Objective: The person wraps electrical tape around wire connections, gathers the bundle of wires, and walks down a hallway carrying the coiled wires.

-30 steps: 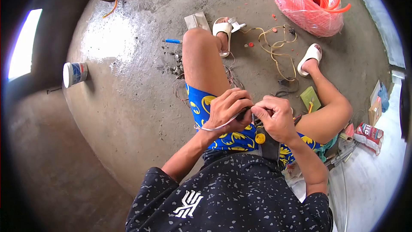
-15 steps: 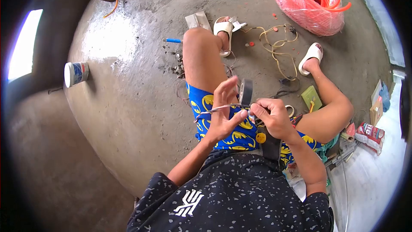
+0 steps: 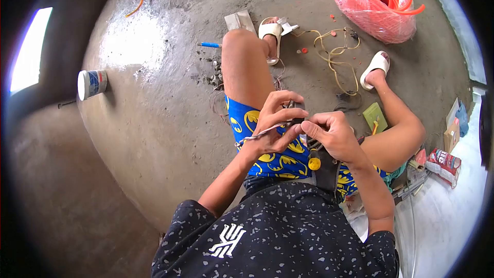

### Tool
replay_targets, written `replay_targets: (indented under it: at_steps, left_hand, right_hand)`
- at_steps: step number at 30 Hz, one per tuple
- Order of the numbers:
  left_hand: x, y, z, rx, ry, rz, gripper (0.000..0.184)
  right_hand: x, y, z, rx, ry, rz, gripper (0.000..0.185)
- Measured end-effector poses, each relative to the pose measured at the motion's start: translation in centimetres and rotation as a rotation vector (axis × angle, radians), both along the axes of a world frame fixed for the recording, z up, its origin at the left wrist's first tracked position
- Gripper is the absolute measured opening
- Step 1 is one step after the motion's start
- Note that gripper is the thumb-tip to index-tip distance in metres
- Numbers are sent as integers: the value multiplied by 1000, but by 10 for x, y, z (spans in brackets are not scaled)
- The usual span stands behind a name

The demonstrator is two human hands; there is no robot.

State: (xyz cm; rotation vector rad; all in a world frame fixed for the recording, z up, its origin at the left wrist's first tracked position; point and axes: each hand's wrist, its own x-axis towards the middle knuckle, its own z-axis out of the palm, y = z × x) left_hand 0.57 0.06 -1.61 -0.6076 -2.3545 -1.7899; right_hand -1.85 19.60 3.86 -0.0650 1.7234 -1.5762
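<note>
My left hand (image 3: 268,141) is closed around a roll of black electrical tape (image 3: 297,120), which its fingers partly cover. A thin twisted wire (image 3: 265,132) runs across that palm toward the roll. Close against it, my right hand (image 3: 333,135) is closed too, thumb and forefinger pinched where the wire and tape meet. The pinched spot itself is hidden by the fingers. Both hands are in front of my lap, over the blue and yellow shorts (image 3: 272,167).
A plastic-wrapped coil of orange-red conduit (image 3: 370,15) lies on the concrete floor. Near my feet are a yellowish cord (image 3: 334,64) and a trowel (image 3: 239,20). A green box (image 3: 374,117) sits by my right leg. A white bucket (image 3: 92,85) lies at left; a red packet (image 3: 443,166) is at right.
My left fingers, spread beside the tape roll before, have curled over it. The roll has tipped and lowered between the hands. My right hand keeps its pinch in nearly the same place.
</note>
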Motion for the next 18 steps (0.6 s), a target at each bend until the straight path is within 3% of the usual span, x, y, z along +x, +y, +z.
replay_targets:
  at_steps: [5, 9, 11, 13, 14, 15, 17, 18]
  left_hand:
    - [-1, 6, -2, -55, 168, 83, 21]
    - [13, 6, 22, -92, -20, 87, 22]
    - [26, 0, 51, 326, -831, -48, 30]
    - [36, 2, 79, 977, -1220, -29, 51]
    - [52, 1, 67, 929, -864, -272, 68]
    - [56, 4, 77, 780, -663, -262, 69]
    - [64, 6, 71, 276, -283, -231, 65]
    - [64, 6, 74, 214, -257, -284, 58]
  right_hand:
    - [12, -10, 3, -30, 166, -252, 23]
    - [17, -11, -5, 37, 444, -298, 19]
    - [20, -10, -4, 159, 842, -232, 13]
    - [25, -7, -1, 140, 922, -263, 8]
    - [23, -1, 0, 98, 1036, -263, 9]
    - [21, 2, 2, 54, 1145, -262, 10]
    - [18, 5, 9, -44, 1121, -220, 13]
    - [15, 6, 11, -83, 1149, -191, 16]
